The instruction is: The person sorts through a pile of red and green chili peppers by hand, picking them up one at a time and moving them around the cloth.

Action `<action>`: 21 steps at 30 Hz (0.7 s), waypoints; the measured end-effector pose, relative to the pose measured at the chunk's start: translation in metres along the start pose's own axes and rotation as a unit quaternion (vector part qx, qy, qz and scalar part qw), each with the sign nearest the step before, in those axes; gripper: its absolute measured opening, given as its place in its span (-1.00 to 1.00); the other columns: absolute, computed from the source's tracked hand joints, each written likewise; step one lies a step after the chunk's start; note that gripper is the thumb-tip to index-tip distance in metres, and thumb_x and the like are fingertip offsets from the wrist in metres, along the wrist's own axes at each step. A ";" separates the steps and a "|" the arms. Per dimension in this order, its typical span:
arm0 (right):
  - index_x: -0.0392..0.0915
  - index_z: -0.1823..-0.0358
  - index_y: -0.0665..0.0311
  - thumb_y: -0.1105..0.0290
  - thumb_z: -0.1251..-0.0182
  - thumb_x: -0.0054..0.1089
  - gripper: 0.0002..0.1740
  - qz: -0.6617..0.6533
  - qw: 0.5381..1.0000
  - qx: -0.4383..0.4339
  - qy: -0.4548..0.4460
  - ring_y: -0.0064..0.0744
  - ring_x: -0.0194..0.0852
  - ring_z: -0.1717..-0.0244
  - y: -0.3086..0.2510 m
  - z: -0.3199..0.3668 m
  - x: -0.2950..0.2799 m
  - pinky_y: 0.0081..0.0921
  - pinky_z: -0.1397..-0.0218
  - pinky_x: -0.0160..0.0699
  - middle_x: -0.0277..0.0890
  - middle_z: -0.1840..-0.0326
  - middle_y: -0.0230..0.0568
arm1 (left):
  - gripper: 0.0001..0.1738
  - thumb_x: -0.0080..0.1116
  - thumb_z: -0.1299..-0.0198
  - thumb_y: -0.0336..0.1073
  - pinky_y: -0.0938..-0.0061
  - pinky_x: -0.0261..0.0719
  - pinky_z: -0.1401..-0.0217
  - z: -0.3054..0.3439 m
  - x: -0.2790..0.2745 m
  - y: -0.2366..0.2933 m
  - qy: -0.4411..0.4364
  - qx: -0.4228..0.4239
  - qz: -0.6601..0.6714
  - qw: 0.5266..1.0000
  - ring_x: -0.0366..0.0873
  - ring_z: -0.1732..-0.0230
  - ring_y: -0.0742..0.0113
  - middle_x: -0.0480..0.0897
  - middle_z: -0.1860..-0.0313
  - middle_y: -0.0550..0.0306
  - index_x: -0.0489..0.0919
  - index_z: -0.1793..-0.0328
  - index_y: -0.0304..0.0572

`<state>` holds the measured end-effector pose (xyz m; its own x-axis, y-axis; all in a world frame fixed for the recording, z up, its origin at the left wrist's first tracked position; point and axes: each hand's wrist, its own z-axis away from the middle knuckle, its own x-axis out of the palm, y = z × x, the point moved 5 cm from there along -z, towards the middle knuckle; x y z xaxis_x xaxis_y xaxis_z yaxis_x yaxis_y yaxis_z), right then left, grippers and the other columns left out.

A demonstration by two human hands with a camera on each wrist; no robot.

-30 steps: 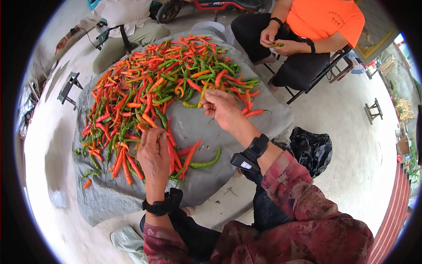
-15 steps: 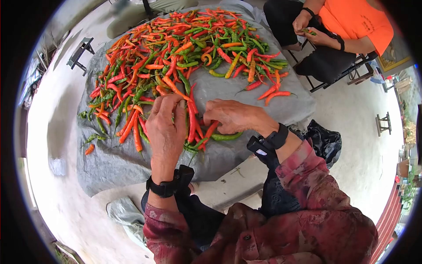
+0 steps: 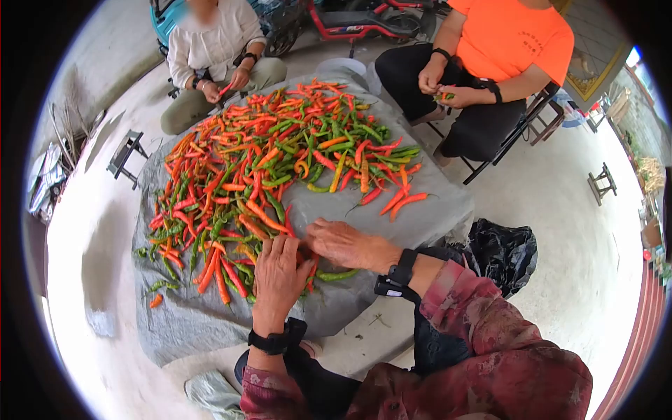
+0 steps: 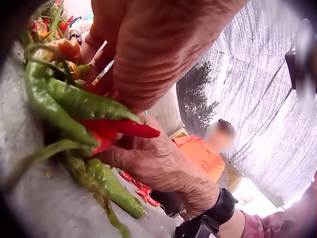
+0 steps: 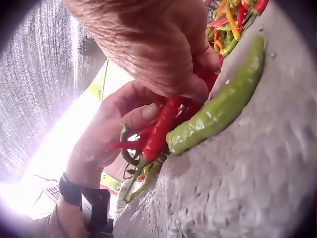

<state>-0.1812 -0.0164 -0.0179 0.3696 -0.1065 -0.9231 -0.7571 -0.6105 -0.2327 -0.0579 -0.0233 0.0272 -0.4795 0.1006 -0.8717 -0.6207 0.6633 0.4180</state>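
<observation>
Side by side at the near edge of the chili heap (image 3: 245, 175), both hands work at a small bunch of chili peppers on the grey sheet (image 3: 350, 304). In the right wrist view the right hand (image 5: 148, 47) curls its fingers over red chili peppers (image 5: 163, 130). Opposite it, the left hand (image 3: 278, 274) holds the same bunch, its thumb beside the red ones. A long green chili pepper (image 5: 218, 118) lies along the right hand. Close below the left hand, green chili peppers (image 4: 74, 99) surround a red tip in the left wrist view. Some fingertips are hidden behind the peppers.
Across the sheet sit a person in a white top (image 3: 217, 42) and another in an orange shirt (image 3: 514, 35), each with hands at peppers. A black plastic bag (image 3: 500, 255) lies at the right. Small stools (image 3: 126, 157) and red scooters (image 3: 357, 28) stand around.
The right hand has come back from the heap's right side, leaving a yellow-green pepper there, to the near bunch beside the left hand. The view has tilted down, then back up.
</observation>
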 end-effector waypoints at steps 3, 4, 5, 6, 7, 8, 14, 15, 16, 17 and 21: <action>0.49 0.34 0.29 0.39 0.01 0.16 -0.81 0.071 0.997 -0.007 0.000 -0.18 0.35 0.09 -0.004 0.002 -0.017 -0.35 0.16 0.52 0.36 0.28 -0.20 | -0.62 0.29 0.11 -0.39 0.18 0.40 -0.03 0.000 -0.001 0.000 0.051 0.009 -0.004 0.999 0.40 0.02 -0.04 0.48 0.07 0.00 0.49 0.10 -0.22; 0.48 0.38 0.27 0.39 0.01 0.16 -0.84 0.089 0.996 0.009 0.008 -0.20 0.34 0.06 -0.005 0.001 -0.024 -0.36 0.16 0.51 0.35 0.26 -0.21 | -0.61 0.28 0.12 -0.41 0.18 0.40 -0.04 0.000 -0.002 0.000 0.038 0.017 -0.022 0.999 0.40 0.01 -0.05 0.47 0.05 -0.01 0.51 0.09 -0.23; 0.46 0.42 0.25 0.39 0.01 0.15 -0.87 0.106 0.994 0.025 0.016 -0.22 0.33 0.04 -0.004 0.001 -0.030 -0.38 0.15 0.50 0.34 0.25 -0.22 | -0.61 0.28 0.12 -0.41 0.18 0.40 -0.04 0.000 -0.002 0.000 0.047 0.026 -0.020 0.998 0.40 0.01 -0.05 0.47 0.05 -0.01 0.51 0.09 -0.23; 0.43 0.39 0.24 0.39 -0.02 0.14 -0.86 0.102 0.994 0.048 0.011 -0.25 0.30 0.02 0.000 0.001 -0.031 -0.39 0.12 0.47 0.32 0.24 -0.25 | -0.63 0.26 0.12 -0.43 0.18 0.40 -0.04 0.002 -0.001 0.000 0.044 0.030 -0.035 0.998 0.40 0.01 -0.05 0.47 0.06 0.00 0.51 0.11 -0.23; 0.43 0.39 0.24 0.39 -0.02 0.14 -0.86 0.110 0.993 0.050 0.011 -0.25 0.30 0.02 0.004 0.002 -0.033 -0.39 0.12 0.47 0.32 0.24 -0.25 | -0.65 0.24 0.12 -0.45 0.19 0.40 -0.03 0.003 0.000 -0.001 0.040 0.032 -0.051 0.997 0.39 0.02 -0.04 0.47 0.06 0.01 0.51 0.12 -0.22; 0.41 0.36 0.23 0.39 -0.04 0.12 -0.85 0.122 0.990 0.058 0.032 -0.26 0.31 0.03 0.008 0.003 -0.035 -0.37 0.12 0.46 0.32 0.24 -0.25 | -0.72 0.21 0.11 -0.48 0.19 0.41 0.00 0.003 0.003 -0.004 0.043 0.031 -0.052 0.997 0.41 0.05 -0.04 0.49 0.11 0.02 0.50 0.19 -0.21; 0.40 0.23 0.19 0.45 -0.09 0.07 -0.82 0.154 0.980 0.105 0.071 -0.26 0.32 0.06 0.029 0.009 -0.052 -0.31 0.08 0.42 0.34 0.24 -0.25 | -0.83 0.16 0.06 -0.50 0.16 0.42 0.10 0.002 -0.002 -0.005 0.056 0.002 -0.033 0.998 0.43 0.15 -0.07 0.51 0.22 0.01 0.44 0.30 -0.22; 0.42 0.23 0.18 0.48 -0.08 0.06 -0.82 0.154 0.979 0.111 0.080 -0.25 0.33 0.06 0.032 0.010 -0.057 -0.30 0.06 0.41 0.34 0.24 -0.24 | -0.83 0.16 0.06 -0.50 0.16 0.42 0.10 0.002 -0.001 -0.007 0.049 -0.006 -0.035 0.998 0.43 0.15 -0.07 0.51 0.22 0.01 0.44 0.30 -0.22; 0.42 0.23 0.18 0.48 -0.08 0.06 -0.82 0.139 0.981 0.110 0.076 -0.25 0.33 0.06 0.034 0.011 -0.058 -0.30 0.06 0.41 0.34 0.24 -0.24 | -0.84 0.14 0.03 -0.50 0.16 0.42 0.11 0.003 0.000 -0.009 0.046 0.003 -0.040 0.998 0.44 0.16 -0.07 0.51 0.24 0.00 0.44 0.29 -0.23; 0.42 0.23 0.19 0.50 -0.08 0.04 -0.81 0.118 0.984 0.101 0.088 -0.22 0.33 0.07 0.037 0.010 -0.061 -0.30 0.05 0.40 0.35 0.25 -0.23 | -0.85 0.13 0.01 -0.50 0.16 0.42 0.12 0.003 0.001 -0.011 0.044 0.010 -0.047 0.998 0.44 0.17 -0.07 0.51 0.26 0.00 0.44 0.28 -0.23; 0.43 0.22 0.24 0.58 -0.07 0.01 -0.79 0.037 0.990 0.086 0.107 -0.13 0.33 0.08 0.038 0.009 -0.066 -0.27 0.03 0.37 0.37 0.25 -0.19 | -0.81 0.11 -0.02 -0.52 0.16 0.42 0.12 0.002 -0.002 -0.015 0.056 -0.008 -0.012 0.998 0.44 0.18 -0.11 0.51 0.28 -0.04 0.43 0.20 -0.25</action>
<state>-0.2386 -0.0256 0.0311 0.4010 -0.3206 -0.8581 -0.8604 -0.4533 -0.2326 -0.0464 -0.0318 0.0226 -0.5309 0.0001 -0.8475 -0.6416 0.6532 0.4020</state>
